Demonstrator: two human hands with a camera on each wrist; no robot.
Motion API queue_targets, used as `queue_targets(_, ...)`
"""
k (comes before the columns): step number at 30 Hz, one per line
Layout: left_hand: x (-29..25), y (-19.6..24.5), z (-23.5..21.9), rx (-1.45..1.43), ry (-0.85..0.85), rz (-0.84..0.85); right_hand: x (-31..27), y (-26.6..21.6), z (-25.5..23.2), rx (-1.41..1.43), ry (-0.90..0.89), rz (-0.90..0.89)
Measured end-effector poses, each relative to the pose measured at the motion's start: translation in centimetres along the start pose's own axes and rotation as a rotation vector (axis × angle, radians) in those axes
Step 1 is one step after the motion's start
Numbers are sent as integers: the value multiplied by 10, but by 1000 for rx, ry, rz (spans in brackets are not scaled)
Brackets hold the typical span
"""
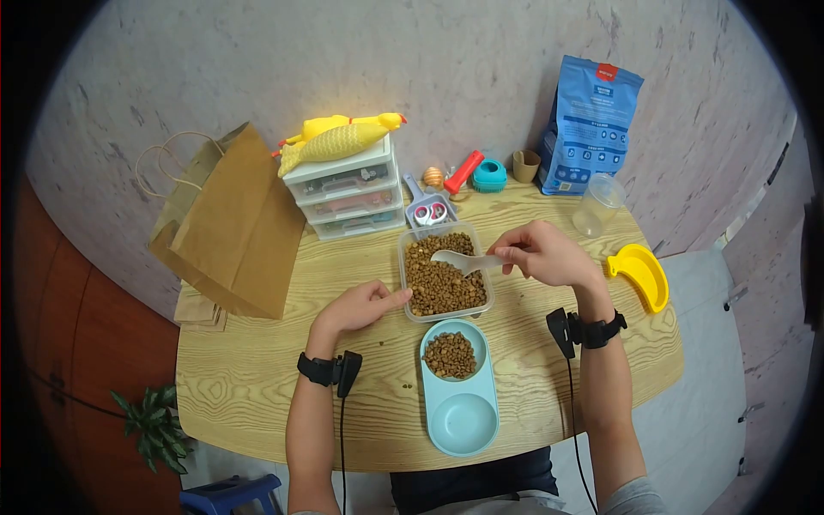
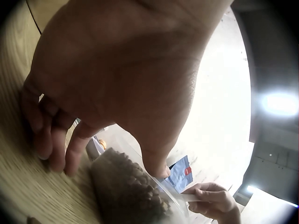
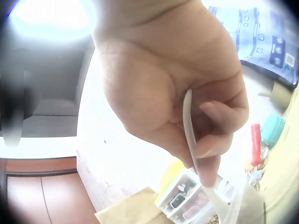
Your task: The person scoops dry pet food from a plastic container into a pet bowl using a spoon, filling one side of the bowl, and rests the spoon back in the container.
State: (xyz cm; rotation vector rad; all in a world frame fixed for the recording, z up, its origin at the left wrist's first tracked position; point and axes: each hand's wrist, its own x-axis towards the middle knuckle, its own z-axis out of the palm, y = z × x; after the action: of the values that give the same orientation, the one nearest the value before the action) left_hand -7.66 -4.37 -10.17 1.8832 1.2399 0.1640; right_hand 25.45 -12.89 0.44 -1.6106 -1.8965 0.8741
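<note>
A clear plastic tub (image 1: 403, 283) full of brown kibble (image 1: 439, 279) stands mid-table. My right hand (image 1: 541, 253) pinches the handle of a white scoop (image 1: 463, 260), whose bowl hovers over the kibble; the same scoop (image 3: 189, 135) shows between thumb and fingers in the right wrist view. My left hand (image 1: 360, 306) rests on the table with its thumb against the tub's left wall (image 2: 159, 184), fingers loosely curled. In front of the tub lies a light-blue double pet bowl (image 1: 461, 421), its far half holding kibble (image 1: 450, 354), its near half empty.
A brown paper bag (image 1: 232, 227) lies at left, beside small drawers (image 1: 348, 193) with a yellow rubber chicken (image 1: 339, 139) on top. At the back: a blue food bag (image 1: 590, 127), clear cup (image 1: 598, 204), red and teal toys (image 1: 477, 173). A yellow dish (image 1: 642, 275) sits at the right edge.
</note>
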Motion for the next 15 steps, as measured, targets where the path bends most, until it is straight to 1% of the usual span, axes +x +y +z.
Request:
queue_targets(1, 0, 0, 0, -2, 1, -6, 2, 3, 0, 0, 1, -1)
queue_targets(3, 1, -1, 0, -6, -1, -7, 7, 16, 0, 129, -26, 60)
queue_targets(4, 1, -1, 0, -11, -3, -8, 9, 21, 0, 129, -25, 60)
queue_targets(6, 0, 0, -1, -12, 1, -6, 11, 27, 0, 250, -50, 87)
queue_targets(12, -1, 1, 0, -32, 4, -4, 14, 33, 0, 360, -30, 193)
queue_targets(13, 0, 1, -1, -34, 2, -6, 15, 36, -1, 359, -30, 193)
queue_targets(15, 0, 0, 0, -36, 3, -9, 17, 41, -2, 199, -32, 209)
